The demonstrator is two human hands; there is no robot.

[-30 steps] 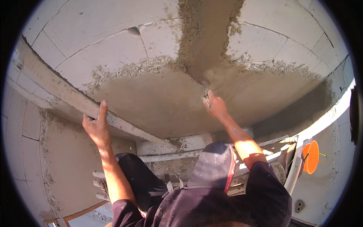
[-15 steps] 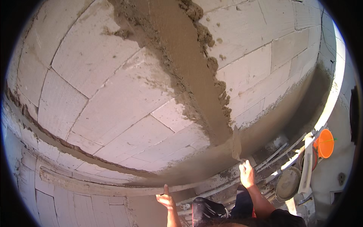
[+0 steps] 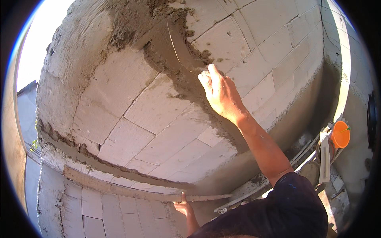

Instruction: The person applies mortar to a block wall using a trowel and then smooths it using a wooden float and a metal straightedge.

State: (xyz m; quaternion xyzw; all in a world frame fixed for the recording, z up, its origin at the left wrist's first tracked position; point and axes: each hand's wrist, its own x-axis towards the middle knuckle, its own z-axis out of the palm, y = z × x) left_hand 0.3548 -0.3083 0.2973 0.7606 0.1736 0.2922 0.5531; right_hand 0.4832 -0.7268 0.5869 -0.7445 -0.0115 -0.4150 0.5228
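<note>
My right hand (image 3: 220, 93) is raised against the block wall (image 3: 137, 105), its fingers closed on a trowel. The trowel's blade (image 3: 180, 47) lies against the wide band of wet mortar (image 3: 160, 37) running down the wall; the handle is mostly hidden in my fist. Lower down, my left hand (image 3: 183, 207) grips a long straight board (image 3: 131, 191) with the thumb upright over its edge. This board runs along the wall's lower edge, under a narrower mortar strip (image 3: 115, 169).
An orange bucket (image 3: 340, 135) stands at the right, beside a round tub (image 3: 310, 172) and a pale plank (image 3: 324, 158). Long bars (image 3: 250, 192) lie near the wall's foot. Bright sky shows past the rough wall corner (image 3: 59, 75) at upper left.
My right hand has swung up and left with the trowel, from low beside the wall to the upper mortar band. My left hand stays at the board. The view has shifted toward the left corner.
</note>
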